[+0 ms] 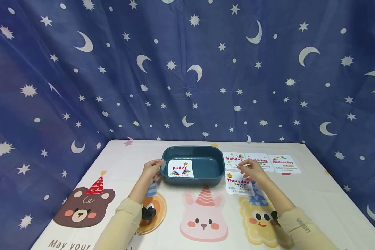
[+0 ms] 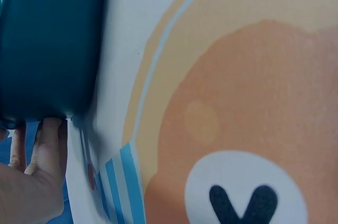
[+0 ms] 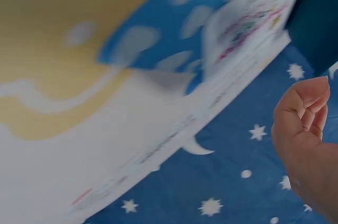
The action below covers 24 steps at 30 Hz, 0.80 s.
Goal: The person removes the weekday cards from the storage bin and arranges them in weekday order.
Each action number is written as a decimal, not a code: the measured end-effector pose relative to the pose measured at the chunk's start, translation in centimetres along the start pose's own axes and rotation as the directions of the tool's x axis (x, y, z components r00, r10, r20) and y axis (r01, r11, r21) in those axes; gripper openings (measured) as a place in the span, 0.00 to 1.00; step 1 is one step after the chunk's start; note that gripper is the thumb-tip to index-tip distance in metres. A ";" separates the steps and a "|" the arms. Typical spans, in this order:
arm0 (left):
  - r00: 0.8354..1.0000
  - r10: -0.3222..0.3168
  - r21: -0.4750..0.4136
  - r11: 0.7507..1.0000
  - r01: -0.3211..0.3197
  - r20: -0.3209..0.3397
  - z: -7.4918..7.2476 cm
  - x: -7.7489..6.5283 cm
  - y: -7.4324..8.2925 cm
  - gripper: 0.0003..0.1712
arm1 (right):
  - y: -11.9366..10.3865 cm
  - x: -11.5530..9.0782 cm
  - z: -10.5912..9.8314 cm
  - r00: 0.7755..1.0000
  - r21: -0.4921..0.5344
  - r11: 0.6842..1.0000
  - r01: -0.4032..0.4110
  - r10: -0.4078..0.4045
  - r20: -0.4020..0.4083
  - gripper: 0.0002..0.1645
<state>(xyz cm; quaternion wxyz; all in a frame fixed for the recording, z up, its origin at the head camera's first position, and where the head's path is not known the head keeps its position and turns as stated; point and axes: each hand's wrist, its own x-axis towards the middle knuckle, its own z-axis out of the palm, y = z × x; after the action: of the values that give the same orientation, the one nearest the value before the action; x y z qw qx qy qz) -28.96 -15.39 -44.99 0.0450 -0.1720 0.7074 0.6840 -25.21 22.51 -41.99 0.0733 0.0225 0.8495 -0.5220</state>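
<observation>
A dark teal plastic bin (image 1: 206, 181) stands near the back of the table, with a Friday card (image 1: 180, 169) inside at its left end. My left hand (image 1: 152, 170) grips the bin's left end at the rim; in the left wrist view its fingers (image 2: 50, 142) reach up against the bin wall. Over the cards to the bin's right is my right hand (image 1: 253, 171), its fingers loosely bent and nothing between them. It overlaps the Tuesday card (image 1: 264, 160) and hovers close to the Monday card (image 1: 232, 159) and the Thursday card (image 1: 237, 184).
A Wednesday card (image 1: 284, 164) lies at the right end of the back row. The white tablecloth (image 1: 303, 201) carries printed animals in party hats. Behind the table's back edge hangs a blue curtain (image 1: 175, 86) with moons and stars.
</observation>
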 end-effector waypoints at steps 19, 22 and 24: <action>1.000 -0.029 0.005 1.000 0.029 -0.001 0.0 -0.1 0.4 0.22 | -5.9 0.9 5.1 0.993 0.222 0.971 0.087 -0.103 0.060 0.17; 0.999 -0.047 0.020 0.999 0.047 -0.008 0.0 -0.3 0.3 0.23 | -6.3 1.3 6.1 0.992 0.233 0.970 0.064 -0.087 0.090 0.17; 0.999 -0.044 0.021 0.999 0.045 -0.011 0.1 -0.3 0.3 0.23 | -6.4 1.6 6.7 0.990 0.227 0.973 0.049 -0.077 0.120 0.18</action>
<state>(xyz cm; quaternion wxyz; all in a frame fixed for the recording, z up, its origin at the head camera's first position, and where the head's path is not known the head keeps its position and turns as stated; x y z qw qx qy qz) -28.80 -15.23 -44.57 0.0581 -0.1909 0.7109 0.6744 -26.88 13.58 -39.55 0.1080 -0.0299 0.7792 -0.6167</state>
